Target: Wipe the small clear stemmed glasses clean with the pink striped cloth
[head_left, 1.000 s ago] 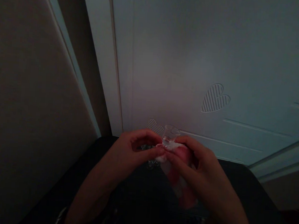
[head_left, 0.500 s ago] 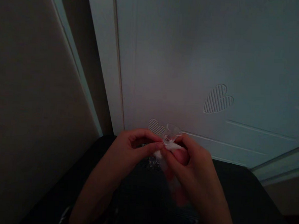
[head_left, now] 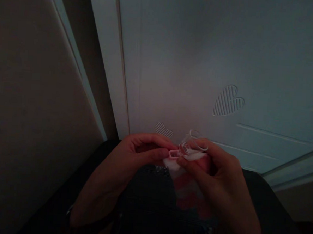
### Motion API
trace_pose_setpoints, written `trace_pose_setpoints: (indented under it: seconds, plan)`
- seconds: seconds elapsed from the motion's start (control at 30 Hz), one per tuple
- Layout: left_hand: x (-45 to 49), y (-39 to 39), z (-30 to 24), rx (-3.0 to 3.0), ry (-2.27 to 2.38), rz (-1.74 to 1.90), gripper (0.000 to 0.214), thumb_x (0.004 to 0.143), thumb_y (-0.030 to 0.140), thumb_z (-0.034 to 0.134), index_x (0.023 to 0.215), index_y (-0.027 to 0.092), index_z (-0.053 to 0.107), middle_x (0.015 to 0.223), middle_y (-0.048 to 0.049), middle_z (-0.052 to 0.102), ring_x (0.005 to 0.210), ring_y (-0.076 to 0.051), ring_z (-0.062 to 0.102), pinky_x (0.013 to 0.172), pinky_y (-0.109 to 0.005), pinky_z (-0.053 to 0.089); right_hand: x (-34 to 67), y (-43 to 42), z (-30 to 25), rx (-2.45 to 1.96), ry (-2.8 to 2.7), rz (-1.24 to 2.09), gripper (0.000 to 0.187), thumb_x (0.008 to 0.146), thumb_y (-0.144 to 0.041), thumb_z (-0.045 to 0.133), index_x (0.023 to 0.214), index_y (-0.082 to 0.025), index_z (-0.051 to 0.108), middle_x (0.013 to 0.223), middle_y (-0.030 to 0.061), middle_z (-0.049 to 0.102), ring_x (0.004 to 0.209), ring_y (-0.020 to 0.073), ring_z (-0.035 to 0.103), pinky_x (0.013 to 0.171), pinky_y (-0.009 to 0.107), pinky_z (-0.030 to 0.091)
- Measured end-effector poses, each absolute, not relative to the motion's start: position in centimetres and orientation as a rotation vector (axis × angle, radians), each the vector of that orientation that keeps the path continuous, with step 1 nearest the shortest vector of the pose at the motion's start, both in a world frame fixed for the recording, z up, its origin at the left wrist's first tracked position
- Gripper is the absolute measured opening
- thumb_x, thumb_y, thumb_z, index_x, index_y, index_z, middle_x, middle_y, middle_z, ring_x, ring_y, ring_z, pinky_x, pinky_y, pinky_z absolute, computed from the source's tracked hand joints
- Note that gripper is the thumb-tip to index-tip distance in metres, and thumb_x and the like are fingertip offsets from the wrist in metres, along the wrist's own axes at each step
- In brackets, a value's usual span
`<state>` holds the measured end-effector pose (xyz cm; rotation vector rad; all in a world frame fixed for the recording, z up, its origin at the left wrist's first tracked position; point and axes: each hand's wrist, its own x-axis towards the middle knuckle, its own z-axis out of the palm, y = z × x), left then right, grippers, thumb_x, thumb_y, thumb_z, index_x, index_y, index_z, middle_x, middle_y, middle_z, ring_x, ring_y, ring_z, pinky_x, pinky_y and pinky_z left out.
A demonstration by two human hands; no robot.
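Note:
The light is dim. My left hand (head_left: 140, 156) and my right hand (head_left: 216, 177) meet low in the middle of the view, fingers pinched together. Between them I hold a small red-and-white cloth item (head_left: 188, 184), which hangs down under my right hand. At its top edge sits a small clear plastic clip (head_left: 188, 147); the fingertips of both hands press around it. I cannot make out exactly what the cloth item is.
A white door panel (head_left: 202, 63) with heart-shaped cut-outs (head_left: 227, 101) stands just behind my hands. A padded beige panel (head_left: 27, 105) fills the left side. Below my hands lies dark fabric (head_left: 150, 212), perhaps my lap.
The clear clip and the cloth top have shifted slightly right and up between my fingers. My right hand has moved a little to the right; both hands keep their pinch.

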<state>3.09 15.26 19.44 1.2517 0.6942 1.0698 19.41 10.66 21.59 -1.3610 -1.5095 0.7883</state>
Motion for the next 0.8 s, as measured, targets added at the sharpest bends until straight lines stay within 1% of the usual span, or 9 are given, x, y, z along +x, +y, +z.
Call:
trace_pose_setpoints:
  seconds: [0.03,0.1,0.2,0.27,0.43,0.53,0.6,0.8]
  plan:
    - [3.1,15.2,19.5,1.261,0.695,1.073,0.008,0.075,0.016,0.068,0.074,0.022,0.073,0.081,0.0004,0.070,0.074,-0.010,0.063,0.065,-0.014,0.048,19.4,10.7,21.6,-1.351,-1.520,0.731,0.002,0.078,-0.028,0.064,0.079,-0.027,0.063,0.062,-0.0052,0.063,0.048,0.0109,0.060,0.041,0.019,0.043]
    - [3.1,15.2,19.6,1.296,0.694,1.097,0.008,0.076,0.016,0.068,0.075,0.022,0.072,0.082,0.0010,0.070,0.076,-0.010,0.063,0.067,-0.014,0.048,19.3,10.7,21.6,-1.352,-1.521,0.702,0.001,0.079,-0.028,0.064,0.079,-0.027,0.063,0.059,-0.0058,0.061,0.047,0.0099,0.057,0.039,0.018,0.041]
    - [3.2,15.0,20.0,1.367,0.726,1.133,0.006,0.077,0.018,0.067,0.078,0.022,0.071,0.081,0.0029,0.070,0.076,-0.009,0.063,0.068,-0.013,0.048,19.2,10.7,21.6,-1.351,-1.487,0.752,0.005,0.079,-0.033,0.063,0.081,-0.028,0.063,0.054,-0.0065,0.058,0.043,0.0096,0.054,0.036,0.017,0.037]
    - [3.2,14.9,20.3,1.409,0.747,1.128,0.006,0.077,0.019,0.068,0.080,0.023,0.070,0.080,0.0043,0.070,0.077,-0.008,0.063,0.069,-0.011,0.048,19.1,10.6,21.5,-1.340,-1.477,0.745,0.007,0.079,-0.034,0.064,0.083,-0.028,0.063,0.052,-0.0066,0.058,0.044,0.0102,0.055,0.037,0.018,0.038]
    - [3.2,14.4,20.7,1.431,0.712,1.061,0.012,0.076,0.019,0.069,0.087,0.024,0.068,0.088,0.0052,0.071,0.084,-0.009,0.065,0.074,-0.011,0.049,19.0,10.3,21.3,-1.307,-1.532,0.630,0.010,0.082,-0.025,0.060,0.092,-0.026,0.063,0.063,-0.0036,0.065,0.051,0.0115,0.060,0.046,0.020,0.045]
    - [3.2,14.3,20.7,1.431,0.710,1.057,0.012,0.077,0.020,0.068,0.089,0.023,0.068,0.088,0.0042,0.070,0.085,-0.009,0.065,0.074,-0.011,0.049,18.9,10.1,21.5,-1.280,-1.560,0.591,0.012,0.083,-0.021,0.058,0.093,-0.027,0.062,0.070,-0.0023,0.068,0.059,0.0139,0.063,0.050,0.022,0.047]
    - [3.2,14.3,20.7,1.440,0.705,1.050,0.011,0.078,0.021,0.067,0.089,0.022,0.067,0.087,0.0032,0.069,0.086,-0.010,0.064,0.073,-0.013,0.049,18.9,10.1,21.6,-1.286,-1.580,0.578,0.014,0.083,-0.022,0.057,0.094,-0.028,0.062,0.073,-0.0017,0.069,0.063,0.0155,0.064,0.053,0.024,0.048]
    - [3.5,14.2,20.2,1.542,0.732,1.115,0.014,0.079,0.029,0.066,0.092,0.026,0.062,0.091,0.0022,0.064,0.086,-0.015,0.063,0.075,-0.024,0.050,18.8,10.4,21.6,-1.326,-1.633,0.591,0.010,0.083,-0.025,0.058,0.091,-0.028,0.062,0.070,-0.0020,0.065,0.060,0.0142,0.060,0.053,0.024,0.045]
